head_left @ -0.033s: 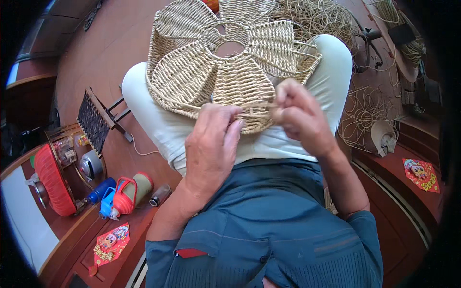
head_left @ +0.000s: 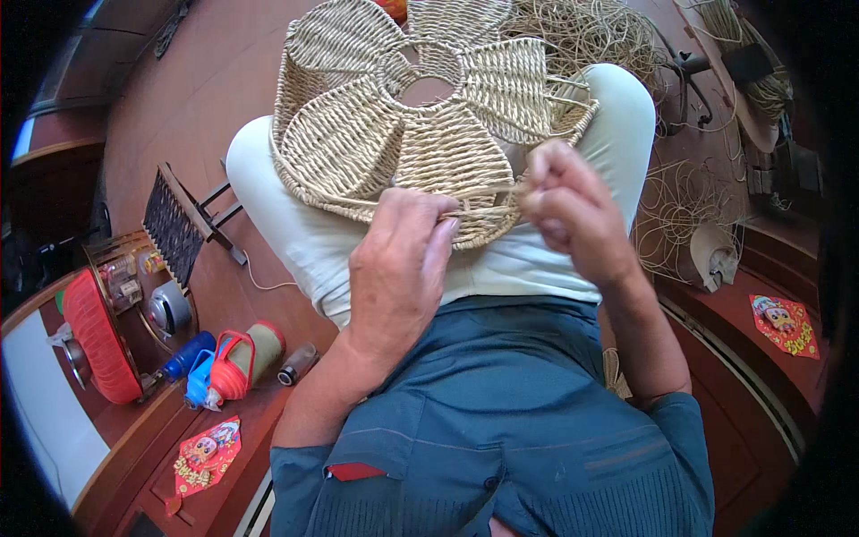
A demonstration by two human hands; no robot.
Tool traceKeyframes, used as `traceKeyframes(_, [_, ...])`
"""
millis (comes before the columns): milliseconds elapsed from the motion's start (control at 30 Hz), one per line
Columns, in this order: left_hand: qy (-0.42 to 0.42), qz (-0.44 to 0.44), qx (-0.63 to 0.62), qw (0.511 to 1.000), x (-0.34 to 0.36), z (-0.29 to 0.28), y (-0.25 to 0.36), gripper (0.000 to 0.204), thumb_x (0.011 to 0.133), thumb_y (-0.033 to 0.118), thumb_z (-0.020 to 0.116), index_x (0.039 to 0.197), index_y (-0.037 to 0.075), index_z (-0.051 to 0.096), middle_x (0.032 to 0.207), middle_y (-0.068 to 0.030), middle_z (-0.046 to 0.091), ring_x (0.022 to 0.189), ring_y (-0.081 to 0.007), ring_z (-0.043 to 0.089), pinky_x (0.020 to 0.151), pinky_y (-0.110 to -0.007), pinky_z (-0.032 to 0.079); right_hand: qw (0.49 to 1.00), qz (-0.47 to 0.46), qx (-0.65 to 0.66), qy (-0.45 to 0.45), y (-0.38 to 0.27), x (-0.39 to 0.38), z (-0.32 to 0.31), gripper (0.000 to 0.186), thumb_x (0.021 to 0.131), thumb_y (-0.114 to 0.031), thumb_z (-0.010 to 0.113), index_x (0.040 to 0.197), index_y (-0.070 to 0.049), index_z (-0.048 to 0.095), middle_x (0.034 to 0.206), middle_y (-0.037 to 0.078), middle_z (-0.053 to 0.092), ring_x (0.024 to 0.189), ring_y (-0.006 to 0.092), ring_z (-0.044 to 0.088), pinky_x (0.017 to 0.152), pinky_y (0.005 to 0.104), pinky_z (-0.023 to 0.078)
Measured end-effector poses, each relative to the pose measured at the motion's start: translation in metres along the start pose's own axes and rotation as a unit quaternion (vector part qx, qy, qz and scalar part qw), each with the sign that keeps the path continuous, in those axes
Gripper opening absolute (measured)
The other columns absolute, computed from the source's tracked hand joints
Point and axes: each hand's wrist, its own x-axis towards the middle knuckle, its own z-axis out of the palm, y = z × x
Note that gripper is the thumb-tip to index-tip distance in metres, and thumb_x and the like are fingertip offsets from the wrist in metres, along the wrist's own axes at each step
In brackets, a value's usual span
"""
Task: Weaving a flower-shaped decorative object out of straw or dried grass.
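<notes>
A flower-shaped woven straw piece (head_left: 452,154), with several petals around a round hole, rests across my lap. My left hand (head_left: 394,268) is closed at the near edge of the lowest petal, thumb and fingers pinching a straw cord there. My right hand (head_left: 580,204) is closed too, slightly blurred, by that petal's right side. Between the two hands a straw cord (head_left: 488,190) stretches over the petal, its right end in my right fingers. The exact grip inside each hand is partly hidden.
A heap of loose straw cord (head_left: 595,36) lies beyond my right knee, with more tangled strands (head_left: 684,210) on the floor at right. To the left stand a low woven-top stool (head_left: 174,224), a red and green jug (head_left: 255,358) and a small dark bottle (head_left: 299,364).
My right hand has shifted a little to the right, away from my left hand, and more of the cord shows between them. My left hand stays nearly in place.
</notes>
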Motion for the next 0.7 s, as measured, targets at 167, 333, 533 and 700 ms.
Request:
traceKeyframes(167, [-0.014,0.041,0.003,0.999,0.015,0.016,0.002,0.013,0.095,-0.001,0.075,0.107,0.003,0.073,0.097,-0.0131,0.067,0.09,-0.0331,0.069,0.079,-0.042,0.056,0.987,-0.074,-0.055,0.131,-0.028,-0.005,-0.057,0.011,0.098,-0.01,0.06,0.107,-0.012,0.055,0.081,-0.006,0.055,0.059,-0.0004,0.04,0.047,0.0184,0.028])
traceKeyframes(333, [-0.054,0.049,0.043,0.996,0.025,0.022,0.009,0.006,0.096,0.004,0.075,0.101,0.004,0.072,0.092,-0.0121,0.064,0.084,-0.0328,0.068,0.075,-0.045,0.054,0.96,-0.213,0.077,0.165,-0.054,-0.012,-0.106,0.007,0.105,-0.007,0.06,0.111,-0.008,0.056,0.094,0.003,0.064,0.065,0.002,0.047,0.051,0.0165,0.038])
traceKeyframes(533, [-0.07,0.037,0.07,0.994,0.034,0.028,0.015,0.009,0.098,0.014,0.075,0.096,0.007,0.071,0.089,-0.0123,0.065,0.081,-0.0346,0.069,0.073,-0.047,0.055,0.936,-0.258,0.191,0.147,-0.036,-0.007,-0.125,0.01,0.108,-0.003,0.064,0.114,-0.009,0.059,0.11,0.013,0.075,0.081,0.0072,0.062,0.065,0.0187,0.049])
traceKeyframes(700, [-0.077,0.033,0.087,0.993,0.035,0.032,0.019,0.012,0.098,0.016,0.075,0.093,0.006,0.069,0.088,-0.0133,0.066,0.081,-0.0358,0.069,0.072,-0.048,0.054,0.933,-0.296,0.152,0.136,-0.036,-0.001,-0.12,0.007,0.11,-0.004,0.065,0.113,-0.009,0.062,0.117,0.018,0.078,0.088,0.0092,0.069,0.068,0.0202,0.053])
